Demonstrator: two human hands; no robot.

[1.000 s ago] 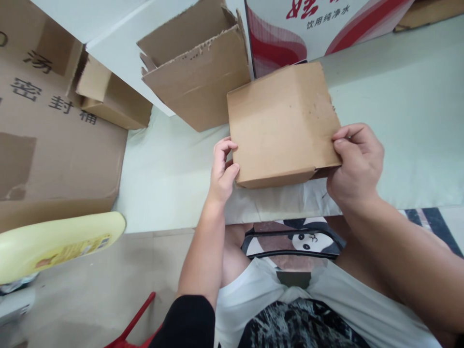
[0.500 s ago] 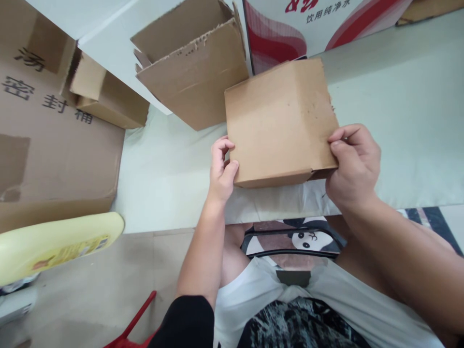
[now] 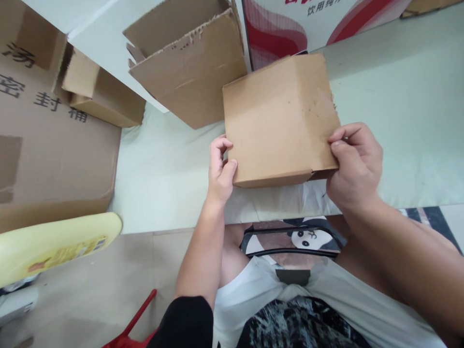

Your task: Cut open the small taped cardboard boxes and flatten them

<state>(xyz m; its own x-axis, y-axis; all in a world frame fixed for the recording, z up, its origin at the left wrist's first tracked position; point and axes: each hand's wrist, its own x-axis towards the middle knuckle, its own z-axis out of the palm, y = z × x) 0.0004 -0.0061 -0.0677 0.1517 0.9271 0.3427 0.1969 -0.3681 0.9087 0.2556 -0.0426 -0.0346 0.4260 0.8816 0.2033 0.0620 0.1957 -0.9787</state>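
Observation:
A plain brown cardboard box [image 3: 271, 121] lies on its side on the pale table cover, in front of me. My left hand [image 3: 221, 166] is closed on its near left edge, thumb on the upper face and fingers curled at the side. With thumb and forefinger, my right hand [image 3: 353, 162] pinches the flap at the box's right end. The flap's outer edge is rough and torn. Whatever is inside the box stays hidden. Just behind on the left stands another cardboard box [image 3: 195, 72] with raised, ragged flaps.
A red-and-white carton [image 3: 275, 34] stands at the back. On the left are a large printed cardboard box [image 3: 65, 154], a smaller brown box [image 3: 112, 99] and a yellow container [image 3: 61, 246]. Below the table's front edge [image 3: 155, 229] lies a panda-patterned item [image 3: 308, 239].
The view has shifted slightly, so the boxes at the left and back sit a little further left and higher. Both hands keep the same hold on the box.

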